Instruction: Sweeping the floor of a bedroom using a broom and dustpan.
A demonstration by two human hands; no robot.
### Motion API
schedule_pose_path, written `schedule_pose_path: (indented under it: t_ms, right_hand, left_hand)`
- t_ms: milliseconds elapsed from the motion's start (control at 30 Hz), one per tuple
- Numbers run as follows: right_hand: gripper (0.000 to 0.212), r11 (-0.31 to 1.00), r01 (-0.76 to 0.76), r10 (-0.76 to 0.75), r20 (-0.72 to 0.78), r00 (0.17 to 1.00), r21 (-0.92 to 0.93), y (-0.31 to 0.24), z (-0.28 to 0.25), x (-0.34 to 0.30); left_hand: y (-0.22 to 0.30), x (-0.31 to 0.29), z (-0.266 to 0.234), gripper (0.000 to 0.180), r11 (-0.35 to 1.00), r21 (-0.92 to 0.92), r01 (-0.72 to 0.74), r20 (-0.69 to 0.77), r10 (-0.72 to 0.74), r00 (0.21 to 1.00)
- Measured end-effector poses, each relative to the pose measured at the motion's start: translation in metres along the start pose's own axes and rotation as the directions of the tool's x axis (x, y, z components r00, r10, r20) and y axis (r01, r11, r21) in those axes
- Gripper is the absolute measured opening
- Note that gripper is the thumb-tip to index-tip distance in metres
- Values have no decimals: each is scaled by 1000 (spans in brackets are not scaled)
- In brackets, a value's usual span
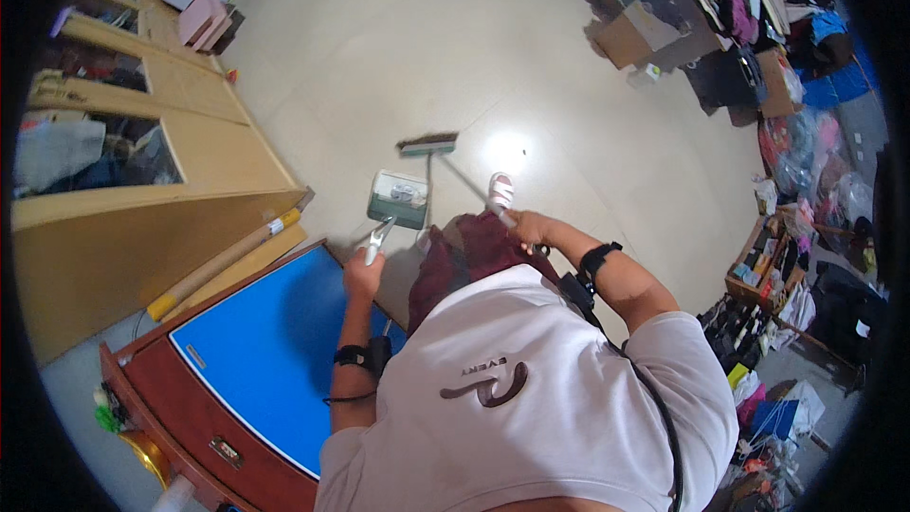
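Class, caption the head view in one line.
Left hand holds a dustpan, right hand a broom, over a pale floor.

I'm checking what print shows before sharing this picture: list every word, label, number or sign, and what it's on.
White shirt: dark lettering beside a looped brown emblem; legible, but not copied here.
Blue panel: small label near its left corner, too small to read.
Red-brown frame: small plate, any marking too small to read.
Broom and dustpan: no readable text.
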State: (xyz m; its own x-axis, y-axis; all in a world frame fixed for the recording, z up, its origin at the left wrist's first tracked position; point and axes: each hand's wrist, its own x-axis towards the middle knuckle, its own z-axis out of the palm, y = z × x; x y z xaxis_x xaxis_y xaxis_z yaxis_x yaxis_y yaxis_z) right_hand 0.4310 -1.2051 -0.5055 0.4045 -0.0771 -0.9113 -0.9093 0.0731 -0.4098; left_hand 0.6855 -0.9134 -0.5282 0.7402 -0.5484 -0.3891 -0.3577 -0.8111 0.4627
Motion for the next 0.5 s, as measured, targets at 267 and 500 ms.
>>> schedule_pose_path:
  t_ms: [267,500]
  right_hand:
    - [58,937,-33,-30,175,984,347,17,-63,-49]
    - [71,943,120,-92,-103,990,309,29,-117,-43]
  left_hand:
    - [57,26,-14,47,997,76,1,14,-2,1000]
    - [115,26,-22,41,999,-24,25,67,-23,997]
